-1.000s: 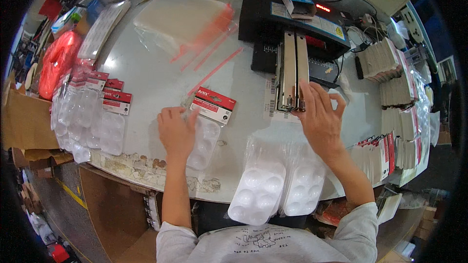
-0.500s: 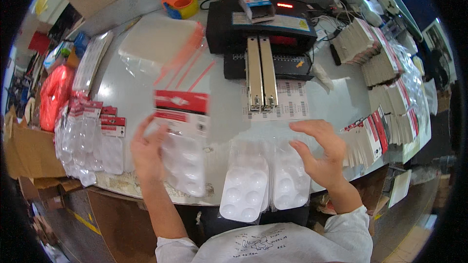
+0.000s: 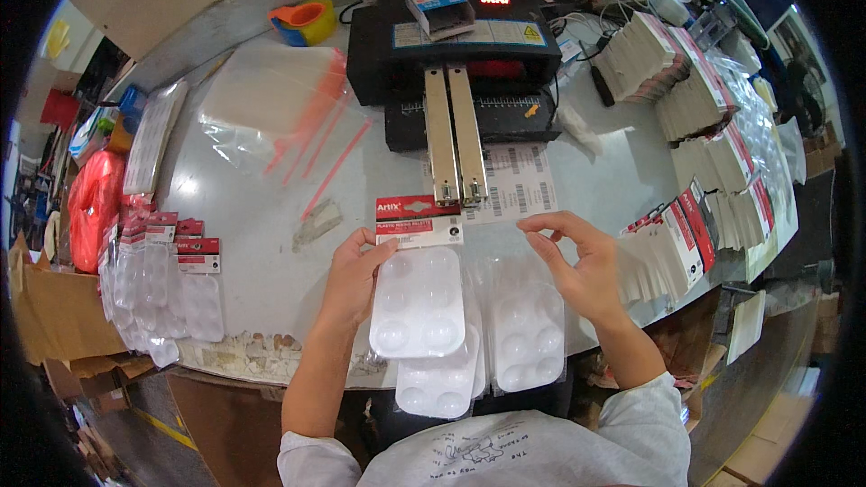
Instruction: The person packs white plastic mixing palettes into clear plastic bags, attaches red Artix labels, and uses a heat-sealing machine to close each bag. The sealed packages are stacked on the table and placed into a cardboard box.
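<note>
My left hand (image 3: 354,275) pinches the left edge of a packaged white plastic paint palette (image 3: 417,302) with round wells. Its red and white header card (image 3: 419,224) sits just under the two metal bars (image 3: 456,140) of a black machine (image 3: 451,54). Whether card and bars touch, I cannot tell. Beneath the held pack lie other white palettes (image 3: 435,388) in clear bags, overhanging the table's front edge. To their right is a second pile of bagged palettes (image 3: 529,338). Above that pile my right hand (image 3: 582,266) hovers, fingers curved, thumb apart, holding nothing.
Finished-looking carded packs (image 3: 162,275) lie at the left beside an orange-red bag (image 3: 95,207). Clear bags (image 3: 262,99) with red strips and a tape dispenser (image 3: 304,22) are farther back. Header card stacks (image 3: 672,243) line the right side. A printed label sheet (image 3: 519,185) lies under the bars.
My left hand has carried the carded palette rightward from the left, over the bagged palettes and up to the metal bars. My right hand has shifted slightly, thumb and fingers drawing closer together.
</note>
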A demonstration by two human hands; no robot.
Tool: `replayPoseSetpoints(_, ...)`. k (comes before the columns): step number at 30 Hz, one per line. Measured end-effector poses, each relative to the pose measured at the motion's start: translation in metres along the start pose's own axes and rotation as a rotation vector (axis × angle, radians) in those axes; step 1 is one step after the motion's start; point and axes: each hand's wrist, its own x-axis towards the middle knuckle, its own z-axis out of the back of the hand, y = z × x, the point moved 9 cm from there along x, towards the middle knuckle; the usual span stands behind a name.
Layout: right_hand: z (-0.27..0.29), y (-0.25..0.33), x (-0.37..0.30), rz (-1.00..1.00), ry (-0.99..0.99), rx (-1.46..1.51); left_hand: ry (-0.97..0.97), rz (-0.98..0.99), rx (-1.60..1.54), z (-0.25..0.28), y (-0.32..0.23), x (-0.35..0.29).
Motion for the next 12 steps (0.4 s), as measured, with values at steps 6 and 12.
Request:
replayPoseSetpoints(6, -0.009, -0.029, 0.026, 0.054, -0.088, -0.072, -0.031, -0.08, 0.01, -0.003, -0.001, 0.021)
replayPoseSetpoints(12, -0.039, -0.077, 0.057, -0.067, -0.018, -0.074, -0.02, -0.102, 0.033, -0.001, 0.0, 0.031)
